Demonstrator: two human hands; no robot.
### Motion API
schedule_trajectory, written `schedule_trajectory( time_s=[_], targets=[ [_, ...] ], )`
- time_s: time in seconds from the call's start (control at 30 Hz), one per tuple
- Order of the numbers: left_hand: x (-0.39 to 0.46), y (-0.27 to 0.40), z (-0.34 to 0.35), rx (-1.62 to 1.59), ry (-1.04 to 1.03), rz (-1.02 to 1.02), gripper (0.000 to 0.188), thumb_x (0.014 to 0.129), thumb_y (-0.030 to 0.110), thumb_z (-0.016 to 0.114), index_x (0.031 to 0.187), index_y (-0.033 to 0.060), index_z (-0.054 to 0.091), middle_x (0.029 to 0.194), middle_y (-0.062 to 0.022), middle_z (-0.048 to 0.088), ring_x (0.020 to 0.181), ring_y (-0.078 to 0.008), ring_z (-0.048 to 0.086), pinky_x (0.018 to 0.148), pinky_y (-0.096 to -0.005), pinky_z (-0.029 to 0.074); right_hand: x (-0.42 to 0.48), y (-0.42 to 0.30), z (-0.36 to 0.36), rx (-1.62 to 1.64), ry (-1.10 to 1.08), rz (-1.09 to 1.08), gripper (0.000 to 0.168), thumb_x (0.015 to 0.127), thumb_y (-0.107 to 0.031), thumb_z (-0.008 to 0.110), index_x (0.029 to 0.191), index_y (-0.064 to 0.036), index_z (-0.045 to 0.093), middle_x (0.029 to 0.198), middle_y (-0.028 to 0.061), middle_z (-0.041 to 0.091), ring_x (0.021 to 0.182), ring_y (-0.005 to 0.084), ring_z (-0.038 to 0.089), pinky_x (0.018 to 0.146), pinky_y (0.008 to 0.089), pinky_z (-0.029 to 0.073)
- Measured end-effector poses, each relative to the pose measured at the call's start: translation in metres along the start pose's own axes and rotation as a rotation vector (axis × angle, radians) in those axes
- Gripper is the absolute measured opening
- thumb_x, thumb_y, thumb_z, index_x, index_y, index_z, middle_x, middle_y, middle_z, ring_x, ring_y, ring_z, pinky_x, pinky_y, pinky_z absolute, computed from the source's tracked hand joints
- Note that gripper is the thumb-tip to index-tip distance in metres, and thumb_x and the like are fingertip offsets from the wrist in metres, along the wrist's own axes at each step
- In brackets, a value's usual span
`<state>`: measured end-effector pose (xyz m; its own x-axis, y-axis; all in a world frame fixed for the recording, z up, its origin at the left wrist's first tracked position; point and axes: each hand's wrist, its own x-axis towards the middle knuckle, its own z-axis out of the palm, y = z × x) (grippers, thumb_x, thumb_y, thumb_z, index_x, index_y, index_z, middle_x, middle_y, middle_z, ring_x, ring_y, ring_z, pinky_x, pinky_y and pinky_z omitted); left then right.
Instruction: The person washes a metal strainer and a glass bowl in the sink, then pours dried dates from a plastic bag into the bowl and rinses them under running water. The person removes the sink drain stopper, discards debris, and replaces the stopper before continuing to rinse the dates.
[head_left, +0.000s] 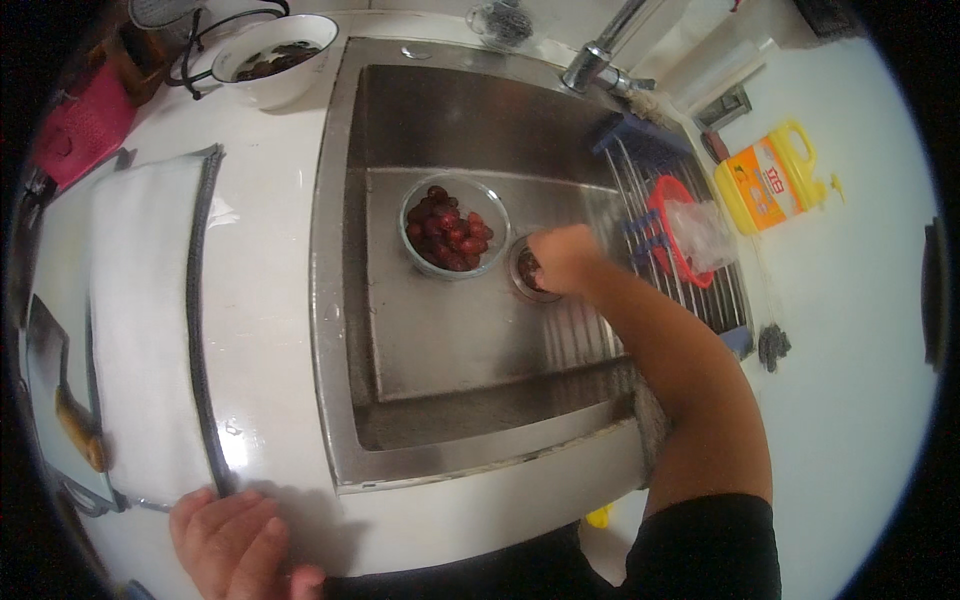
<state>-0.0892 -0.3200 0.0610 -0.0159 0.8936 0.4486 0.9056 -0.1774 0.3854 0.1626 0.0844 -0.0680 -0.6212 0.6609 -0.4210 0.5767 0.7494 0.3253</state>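
My right hand (566, 259) reaches into the stainless steel sink (465, 345) and is at the round drain (525, 279), where dark bits show in the strainer. Its fingertips are turned down and partly hidden, so what they hold cannot be told. To its left, a clear glass bowl (417, 257) of dark red grapes or similar small fruit (450, 229) stands on the sink floor. My left hand (232, 536) rests on the white counter's front edge, fingers bent, by the near end of a folded white cloth (146, 322) with a grey border.
A metal rack (694, 300) with a red basket (667, 232) and a plastic bag (701, 236) spans the sink's right side, below the faucet (589, 67). A yellow detergent jug (772, 180) stands beyond. A white enamel pot (289, 86) and a cleaver (75, 427) are at left.
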Motion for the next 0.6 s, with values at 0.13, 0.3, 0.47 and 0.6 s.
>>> schedule_trajectory(
  time_s=[0.13, 0.3, 0.47, 0.6],
  targets=[
    [0.002, 0.001, -0.001, 0.011, -0.009, -0.001, 0.032, 0.097, 0.028, 0.059, 0.111, -0.0007, 0.064, 0.102, -0.0186, 0.069, 0.092, -0.0353, 0.066, 0.086, -0.0486, 0.049, -0.004, 0.014, -0.040, 0.345, 0.151, 0.186, 0.028, 0.077, -0.025, 0.073, 0.095, -0.005, 0.068, 0.092, 0.0105, 0.070, 0.081, 0.0241, 0.069, 0.070, 0.0364, 0.055],
    [0.002, -0.001, 0.000, 0.010, -0.008, 0.010, 0.031, 0.096, 0.027, 0.061, 0.110, -0.0013, 0.064, 0.102, -0.0185, 0.070, 0.092, -0.0351, 0.066, 0.086, -0.0480, 0.049, -0.013, 0.008, -0.071, 1.298, 0.241, 0.104, 0.018, 0.081, -0.020, 0.075, 0.085, -0.004, 0.065, 0.074, 0.0043, 0.063, 0.067, 0.0089, 0.059, 0.059, 0.0254, 0.047],
    [0.002, 0.001, 0.001, 0.026, 0.002, 0.007, 0.031, 0.095, 0.026, 0.063, 0.109, -0.0014, 0.065, 0.104, -0.0190, 0.069, 0.092, -0.0359, 0.065, 0.085, -0.0481, 0.050, 0.007, 0.028, -0.012, 0.524, 0.108, 0.152, 0.028, 0.082, -0.028, 0.072, 0.092, -0.003, 0.071, 0.092, 0.0167, 0.070, 0.080, 0.0285, 0.069, 0.071, 0.0402, 0.056],
    [0.001, 0.001, 0.002, 0.050, 0.015, -0.001, 0.030, 0.095, 0.027, 0.062, 0.107, -0.0013, 0.067, 0.105, -0.0192, 0.069, 0.092, -0.0360, 0.065, 0.085, -0.0485, 0.050, 0.012, 0.027, 0.014, 0.132, -0.232, 0.035, 0.034, 0.084, -0.033, 0.069, 0.103, -0.005, 0.074, 0.108, 0.0198, 0.070, 0.101, 0.0353, 0.068, 0.085, 0.0459, 0.056]
  ],
)
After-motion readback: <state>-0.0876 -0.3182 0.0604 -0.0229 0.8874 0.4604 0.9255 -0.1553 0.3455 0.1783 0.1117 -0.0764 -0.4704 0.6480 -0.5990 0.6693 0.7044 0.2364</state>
